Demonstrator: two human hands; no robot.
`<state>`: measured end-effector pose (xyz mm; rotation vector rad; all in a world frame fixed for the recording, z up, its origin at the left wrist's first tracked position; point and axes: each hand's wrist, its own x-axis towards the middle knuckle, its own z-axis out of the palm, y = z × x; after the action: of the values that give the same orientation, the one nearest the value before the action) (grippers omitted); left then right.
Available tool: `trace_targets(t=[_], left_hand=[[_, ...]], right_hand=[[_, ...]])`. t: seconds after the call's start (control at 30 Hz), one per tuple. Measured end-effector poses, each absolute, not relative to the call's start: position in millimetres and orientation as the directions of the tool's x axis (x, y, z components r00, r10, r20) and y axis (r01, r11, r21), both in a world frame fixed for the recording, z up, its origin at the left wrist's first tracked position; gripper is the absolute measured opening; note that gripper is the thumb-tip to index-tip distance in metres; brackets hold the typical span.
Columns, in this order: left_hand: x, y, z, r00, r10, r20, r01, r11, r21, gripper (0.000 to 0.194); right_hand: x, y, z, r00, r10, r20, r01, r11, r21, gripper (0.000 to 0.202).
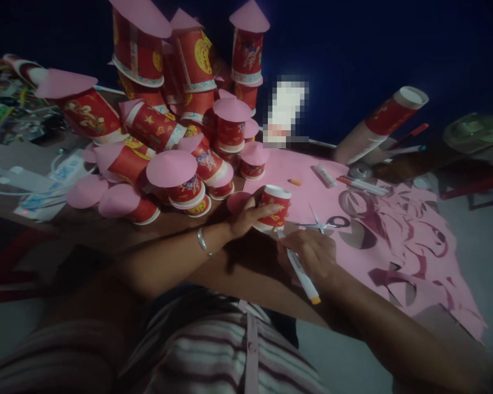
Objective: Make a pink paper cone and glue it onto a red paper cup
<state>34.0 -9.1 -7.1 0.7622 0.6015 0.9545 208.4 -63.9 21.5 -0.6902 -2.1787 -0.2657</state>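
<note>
Filling 2 hands [245, 219] [312, 253] — red cup [276, 219] left, white marker [302, 274] right.

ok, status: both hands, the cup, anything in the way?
Left hand gripping red cup. Right hand holding white pen, tip by cup's lower edge, contact unclear. Open scissors on pink paper, just beyond right hand.
</note>
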Motion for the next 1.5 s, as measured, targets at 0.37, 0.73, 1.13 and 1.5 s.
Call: trace_targets(t=[0.37,0.73,1.13,1.5], left_hand=[[33.8,-9.0,-5.6,0.452,0.882,-0.13,-0.477,0.362,0.801,0.05],[33.6,-9.1,-4.5,0.467,0.876,-0.125,-0.473,0.366,0.802,0.048],[32.4,-9.0,-5.4,0.482,0.866,-0.13,-0.416,0.357,0.836,0.051],[32.2,-9.7,-5.6,0.484,0.864,-0.136,-0.411,0.362,0.837,0.046]], right_hand=[[205.9,-64.7,26.6,-0.506,0.342,0.792,0.523,0.852,-0.034,0.018],[207.7,-64.9,20.5,-0.528,0.358,0.77,0.534,0.845,-0.027,0.018],[206.3,-65.8,24.2,-0.545,0.361,0.757,0.537,0.844,-0.017,0.018],[206.6,-64.8,21.1,-0.519,0.382,0.765,0.56,0.828,-0.034,0.018]])
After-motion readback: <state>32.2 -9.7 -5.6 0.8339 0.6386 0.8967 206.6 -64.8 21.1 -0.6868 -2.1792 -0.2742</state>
